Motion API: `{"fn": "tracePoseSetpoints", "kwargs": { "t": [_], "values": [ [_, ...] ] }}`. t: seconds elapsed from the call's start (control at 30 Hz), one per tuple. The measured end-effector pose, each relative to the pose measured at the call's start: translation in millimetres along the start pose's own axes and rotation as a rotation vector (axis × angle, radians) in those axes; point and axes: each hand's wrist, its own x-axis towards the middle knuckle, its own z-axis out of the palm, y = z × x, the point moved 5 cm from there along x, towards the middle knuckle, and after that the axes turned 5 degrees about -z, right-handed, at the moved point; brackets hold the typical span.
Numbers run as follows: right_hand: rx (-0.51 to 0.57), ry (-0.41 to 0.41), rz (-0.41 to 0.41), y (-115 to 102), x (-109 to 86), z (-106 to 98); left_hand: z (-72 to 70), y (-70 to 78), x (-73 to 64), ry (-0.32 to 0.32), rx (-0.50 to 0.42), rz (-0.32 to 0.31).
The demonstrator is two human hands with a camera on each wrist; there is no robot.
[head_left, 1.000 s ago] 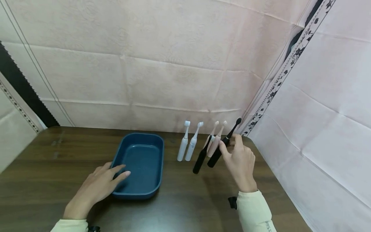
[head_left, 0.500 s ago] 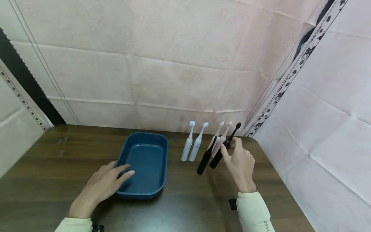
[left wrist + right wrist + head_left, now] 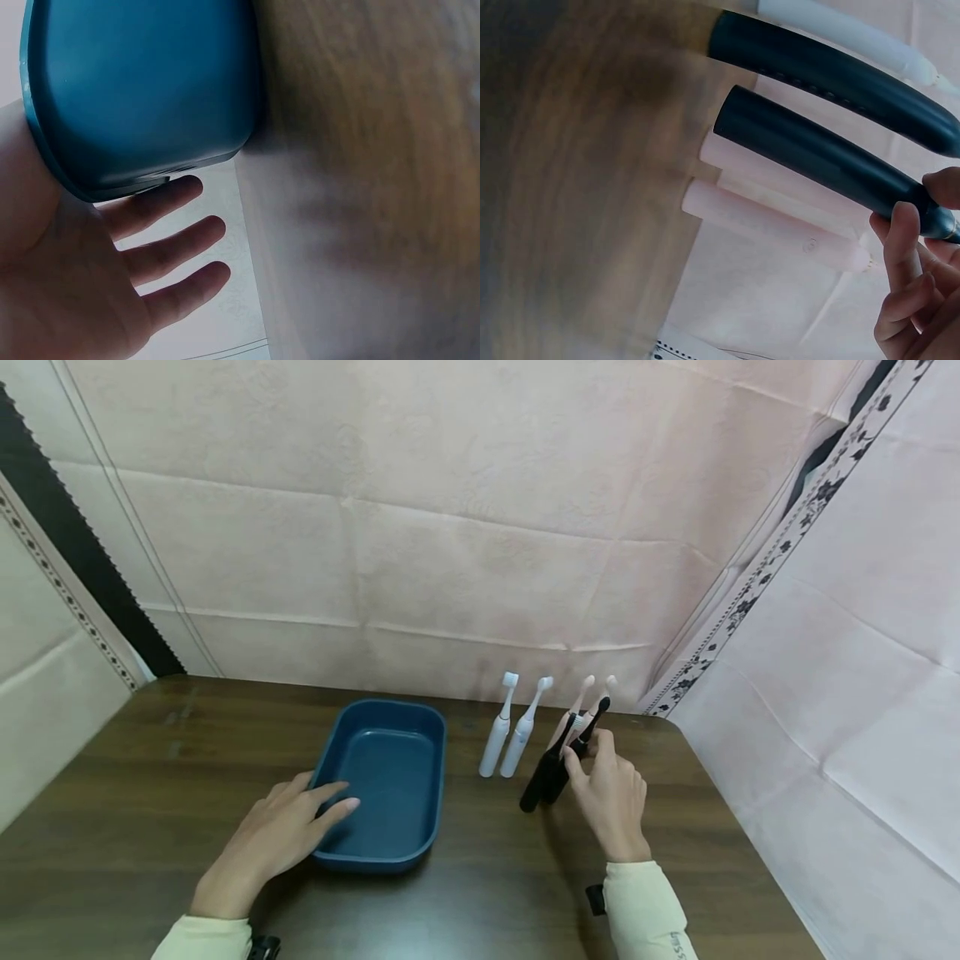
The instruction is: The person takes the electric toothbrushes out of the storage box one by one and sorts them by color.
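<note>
My right hand (image 3: 611, 793) pinches a black electric toothbrush (image 3: 810, 157) near the top of its handle, between thumb and fingers, with its head pointing up. The handle's lower end is close over the table, right beside a second black electric toothbrush (image 3: 537, 785) that stands upright. Behind them are two pink electric toothbrushes (image 3: 772, 225), partly hidden by the black ones in the head view. My left hand (image 3: 273, 839) rests over the left rim of a blue tray (image 3: 390, 777), with thumb and forefinger over the inside and the other fingers (image 3: 180, 244) extended along the outside.
Two white electric toothbrushes (image 3: 506, 747) stand upright between the tray and the black pair. The brown wooden table (image 3: 487, 902) ends at a pale cloth backdrop (image 3: 450, 527), with another white cloth (image 3: 847, 693) along the right side.
My right hand has brought the held black toothbrush left and down, closer to the other black one. My left hand stays at the tray. The head view has shifted slightly.
</note>
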Motion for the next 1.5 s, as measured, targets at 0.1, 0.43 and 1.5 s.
{"fn": "tracePoseSetpoints", "kwargs": {
  "t": [0.1,0.43,1.5],
  "values": [
    [-0.006,-0.010,0.005,2.0,-2.2,2.2,0.1,2.0,1.5,0.003,0.001,0.003],
    [-0.010,-0.026,0.008,3.1,-4.5,5.5,-1.3,2.3,3.6,0.004,0.015,0.010],
    [-0.018,-0.076,0.031,1.5,-6.2,10.1,-0.2,-0.6,2.8,0.011,0.026,0.007]
  ]
}}
